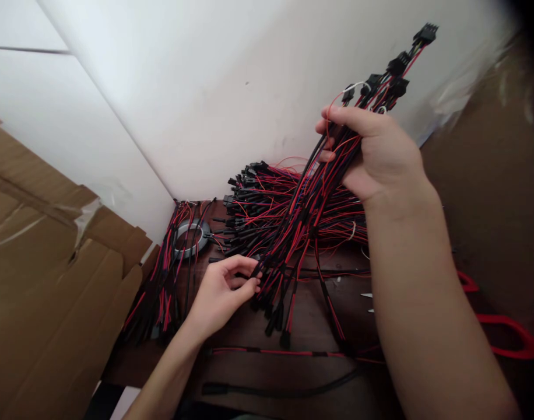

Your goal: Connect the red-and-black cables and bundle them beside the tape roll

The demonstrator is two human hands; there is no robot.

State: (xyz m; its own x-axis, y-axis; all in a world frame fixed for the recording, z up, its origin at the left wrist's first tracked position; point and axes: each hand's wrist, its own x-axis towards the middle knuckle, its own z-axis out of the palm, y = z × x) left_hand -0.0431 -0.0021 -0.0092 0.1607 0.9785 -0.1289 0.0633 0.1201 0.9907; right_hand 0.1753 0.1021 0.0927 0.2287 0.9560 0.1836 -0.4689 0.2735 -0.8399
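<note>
My right hand (376, 140) is wrapped round a bundle of wire harnesses (311, 204), red and black leads held up at a slant. Black plug connectors (398, 64) stick out above the fist, and the lower ends fan out toward the table. At that lower end my left hand (229, 291) pinches one black wire end of the bundle between thumb and fingers. Behind the raised bundle lies a large pile of similar harnesses (253, 204), partly hidden by it.
On the left stand cardboard flaps (52, 280). A grey tape roll (192, 239) lies beside a second heap of harnesses (162, 291). Red-handled scissors (507, 335) are partly behind my right forearm. A black cable (280, 392) lies along the front of the brown table (232, 370); a white wall rises behind.
</note>
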